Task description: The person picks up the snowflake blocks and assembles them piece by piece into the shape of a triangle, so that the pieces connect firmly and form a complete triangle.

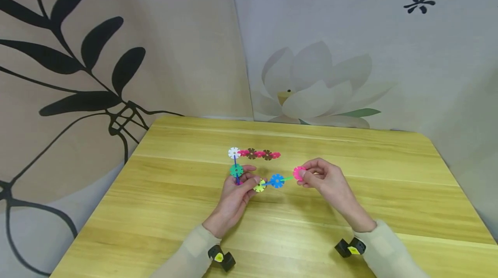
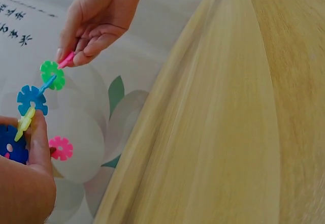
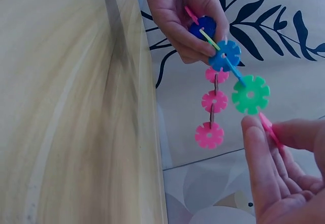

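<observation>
A chain of notched plastic snowflake discs hangs above the table, held between both hands. My left hand (image 1: 236,196) pinches the chain by the yellow disc (image 1: 260,185), with its thumb on top. From there a light blue disc (image 3: 224,56) and a green disc (image 3: 250,95) reach toward the right. My right hand (image 1: 324,180) pinches a pink disc (image 1: 299,173) whose edge meets the green one; how deep the slots sit I cannot tell. Beyond the left hand are a teal disc (image 1: 236,170), a white disc (image 1: 234,153) and a row of pink and brown discs (image 1: 251,154).
The wooden table (image 1: 155,209) lies under both hands, its far edge close to a wall covering (image 1: 194,44) printed with leaves and a lotus. Black wrist cameras (image 1: 221,257) sit on both sleeves.
</observation>
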`<action>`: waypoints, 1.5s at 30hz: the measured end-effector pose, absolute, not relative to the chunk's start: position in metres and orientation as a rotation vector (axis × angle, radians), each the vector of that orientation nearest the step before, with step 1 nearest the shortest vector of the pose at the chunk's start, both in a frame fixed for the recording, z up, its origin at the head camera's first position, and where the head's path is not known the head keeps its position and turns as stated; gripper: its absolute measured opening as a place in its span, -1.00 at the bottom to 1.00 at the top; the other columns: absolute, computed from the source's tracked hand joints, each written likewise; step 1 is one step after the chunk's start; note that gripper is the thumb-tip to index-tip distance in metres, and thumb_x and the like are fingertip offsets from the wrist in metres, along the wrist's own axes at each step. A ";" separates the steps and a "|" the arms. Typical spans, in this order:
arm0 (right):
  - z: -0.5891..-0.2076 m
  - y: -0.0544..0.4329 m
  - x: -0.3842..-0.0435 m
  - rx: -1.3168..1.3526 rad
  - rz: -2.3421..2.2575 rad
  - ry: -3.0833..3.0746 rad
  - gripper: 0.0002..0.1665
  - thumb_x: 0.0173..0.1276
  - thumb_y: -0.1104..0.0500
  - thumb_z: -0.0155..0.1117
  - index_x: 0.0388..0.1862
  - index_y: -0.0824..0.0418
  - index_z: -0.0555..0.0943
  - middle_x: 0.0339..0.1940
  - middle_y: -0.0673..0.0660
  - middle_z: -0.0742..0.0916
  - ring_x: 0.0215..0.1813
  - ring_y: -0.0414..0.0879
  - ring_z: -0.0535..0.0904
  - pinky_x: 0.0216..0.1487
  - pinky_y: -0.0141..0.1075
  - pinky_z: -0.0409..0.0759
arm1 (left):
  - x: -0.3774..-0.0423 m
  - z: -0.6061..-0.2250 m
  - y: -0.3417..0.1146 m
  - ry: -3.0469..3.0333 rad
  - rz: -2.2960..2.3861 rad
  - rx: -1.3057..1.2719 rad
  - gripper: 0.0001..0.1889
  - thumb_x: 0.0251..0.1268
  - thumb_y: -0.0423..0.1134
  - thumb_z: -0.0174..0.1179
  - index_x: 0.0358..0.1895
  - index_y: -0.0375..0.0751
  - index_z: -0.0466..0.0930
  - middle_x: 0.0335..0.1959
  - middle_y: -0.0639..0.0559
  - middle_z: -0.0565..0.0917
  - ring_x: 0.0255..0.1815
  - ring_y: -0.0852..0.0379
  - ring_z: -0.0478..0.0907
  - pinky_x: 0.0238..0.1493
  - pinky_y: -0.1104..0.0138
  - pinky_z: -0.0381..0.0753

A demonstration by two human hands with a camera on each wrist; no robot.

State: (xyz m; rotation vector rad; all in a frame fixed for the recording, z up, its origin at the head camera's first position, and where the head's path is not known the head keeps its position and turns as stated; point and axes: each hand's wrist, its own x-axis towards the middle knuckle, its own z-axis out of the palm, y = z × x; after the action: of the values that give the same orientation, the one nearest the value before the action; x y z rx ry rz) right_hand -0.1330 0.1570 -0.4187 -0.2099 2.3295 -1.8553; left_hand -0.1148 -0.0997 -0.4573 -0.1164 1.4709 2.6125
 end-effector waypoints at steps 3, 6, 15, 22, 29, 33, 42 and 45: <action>-0.420 0.156 -0.132 -0.207 -1.857 2.320 -0.71 0.46 0.30 0.29 0.06 0.44 0.55 -0.17 0.28 0.72 -0.13 0.25 0.78 -0.05 -0.09 0.77 | -0.115 -0.457 -0.099 1.470 2.616 -0.114 -0.64 0.31 -0.55 0.23 0.13 -0.31 0.46 -0.18 0.01 0.53 -0.22 0.15 0.62 -0.30 0.47 0.61; -0.420 0.154 -0.132 -0.188 -1.862 2.312 -0.71 0.46 0.30 0.29 0.06 0.44 0.54 -0.17 0.28 0.71 -0.14 0.22 0.78 -0.04 -0.08 0.77 | -0.115 -0.458 -0.099 1.479 2.614 -0.107 -0.64 0.32 -0.55 0.23 0.14 -0.31 0.46 -0.18 0.01 0.52 -0.21 0.15 0.63 -0.29 0.47 0.61; -0.422 0.151 -0.130 -0.159 -1.935 2.262 -0.71 0.48 0.31 0.31 0.04 0.48 0.54 -0.17 0.27 0.74 -0.17 0.11 0.79 -0.03 -0.08 0.77 | -0.116 -0.458 -0.096 1.520 2.609 -0.096 -0.59 0.32 -0.55 0.23 0.20 -0.40 0.42 -0.18 0.00 0.52 -0.23 0.16 0.60 -0.28 0.47 0.61; -0.425 0.148 -0.128 -0.152 -2.006 2.270 -0.74 0.47 0.31 0.34 -0.02 0.49 0.55 -0.16 0.29 0.77 -0.23 -0.04 0.80 -0.09 -0.16 0.78 | -0.116 -0.459 -0.093 1.596 2.578 -0.076 -0.64 0.35 -0.52 0.23 0.16 -0.33 0.42 -0.16 -0.06 0.56 -0.12 0.11 0.71 -0.31 0.49 0.60; -0.426 0.146 -0.127 -0.181 -2.085 2.264 -0.78 0.44 0.37 0.34 -0.06 0.52 0.57 -0.17 0.32 0.77 -0.25 -0.04 0.80 -0.14 -0.20 0.79 | -0.115 -0.458 -0.091 1.626 2.578 -0.090 -0.65 0.37 -0.50 0.25 0.15 -0.29 0.43 -0.19 -0.07 0.60 -0.01 -0.02 0.74 -0.29 0.47 0.62; -0.428 0.145 -0.127 -0.184 -2.106 2.260 -0.81 0.44 0.41 0.32 -0.07 0.54 0.57 -0.17 0.33 0.77 -0.26 -0.05 0.80 -0.14 -0.19 0.79 | -0.114 -0.459 -0.091 1.627 2.581 -0.098 -0.65 0.38 -0.50 0.25 0.15 -0.29 0.42 -0.21 -0.04 0.59 0.10 -0.16 0.72 -0.28 0.46 0.63; -0.432 0.145 -0.127 -0.270 -2.117 2.304 -0.83 0.45 0.39 0.33 -0.11 0.53 0.59 -0.11 0.40 0.77 -0.26 -0.03 0.81 -0.10 -0.07 0.77 | -0.113 -0.460 -0.091 1.625 2.579 -0.111 -0.66 0.39 -0.51 0.24 0.15 -0.29 0.41 -0.24 -0.01 0.60 0.10 -0.17 0.72 -0.24 0.44 0.66; -0.433 0.145 -0.127 -0.293 -2.115 2.311 -0.83 0.44 0.38 0.34 -0.12 0.52 0.61 -0.09 0.41 0.77 -0.26 -0.04 0.81 -0.13 -0.15 0.78 | -0.113 -0.460 -0.091 1.623 2.580 -0.112 -0.65 0.39 -0.50 0.24 0.15 -0.29 0.41 -0.23 -0.01 0.59 0.13 -0.21 0.70 -0.21 0.42 0.68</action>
State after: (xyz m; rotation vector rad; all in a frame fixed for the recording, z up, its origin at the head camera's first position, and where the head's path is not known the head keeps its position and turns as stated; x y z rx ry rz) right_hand -0.1271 0.1447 -0.4332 -0.2934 2.3115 -2.1153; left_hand -0.1129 -0.0914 -0.4600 -0.1124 1.6228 2.5802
